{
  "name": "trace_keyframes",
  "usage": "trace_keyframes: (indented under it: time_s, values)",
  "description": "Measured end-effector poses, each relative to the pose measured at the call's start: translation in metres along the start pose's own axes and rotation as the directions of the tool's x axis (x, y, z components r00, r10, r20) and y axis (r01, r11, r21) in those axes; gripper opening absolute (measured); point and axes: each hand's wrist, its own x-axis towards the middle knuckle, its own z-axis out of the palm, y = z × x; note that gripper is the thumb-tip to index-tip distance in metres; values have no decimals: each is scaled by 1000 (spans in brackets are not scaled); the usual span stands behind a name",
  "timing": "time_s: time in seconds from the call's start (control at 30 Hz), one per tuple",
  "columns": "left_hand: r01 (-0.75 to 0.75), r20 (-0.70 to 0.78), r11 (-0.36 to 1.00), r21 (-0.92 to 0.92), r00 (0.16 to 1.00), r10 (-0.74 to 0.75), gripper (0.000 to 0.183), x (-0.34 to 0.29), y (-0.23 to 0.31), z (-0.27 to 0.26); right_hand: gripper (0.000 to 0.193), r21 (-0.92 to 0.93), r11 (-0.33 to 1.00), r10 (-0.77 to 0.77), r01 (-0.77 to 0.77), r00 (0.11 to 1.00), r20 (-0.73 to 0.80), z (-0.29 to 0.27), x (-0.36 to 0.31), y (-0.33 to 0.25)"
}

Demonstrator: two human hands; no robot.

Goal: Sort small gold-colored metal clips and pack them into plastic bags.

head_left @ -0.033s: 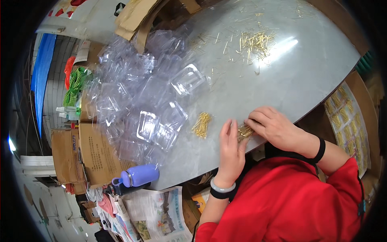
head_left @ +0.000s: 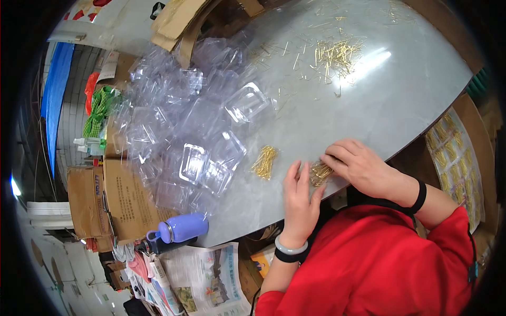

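A small bundle of thin gold wire hooks [head_left: 319, 175] lies near the table's front edge, between my two hands. My right hand [head_left: 359, 166] bends over it from the right, its fingertips closed on the bundle's upper end. To the left of the bundle is my left hand [head_left: 300, 203], fingers stretched out and slightly apart, with nothing in it. Its thumb is close beside the hooks. A second neat bundle of gold hooks [head_left: 264, 163] rests on the table a little farther left. Loose hooks [head_left: 337, 55] lie in a scattered heap toward the far side.
Clear plastic trays [head_left: 203, 118] are heaped over the left of the grey table [head_left: 385, 113]. A purple bottle [head_left: 188, 228] lies at its near left edge. Cardboard boxes [head_left: 132, 195] stand beyond. At right, an open carton holds bundled hooks [head_left: 452, 152] in rows.
My left hand has drawn slightly left and toward me, away from the hooks, so more of the bundle shows. My right hand has hardly moved.
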Motion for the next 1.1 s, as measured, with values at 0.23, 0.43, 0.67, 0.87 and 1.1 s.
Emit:
trace_keyframes:
  time_s: [0.23,0.43,0.67,0.87,1.1]
  values:
    - [242,-2,966,89,970,-242,43,-14,6,-9,44,0,1000,-23,23,1000,5,1,2,-1]
    - [234,24,972,-39,972,-233,38,10,3,2,40,33,999,40,-39,999,-31,4,0,3]
    - [288,47,956,52,956,-290,25,0,0,-16,40,57,996,78,-75,996,-53,-1,2,1]
    - [246,67,968,52,966,-249,15,11,0,-3,39,54,998,36,-33,998,-56,1,2,6]
    - [221,-36,975,-18,974,-222,12,2,-3,-9,35,69,995,81,-73,990,-118,5,1,7]
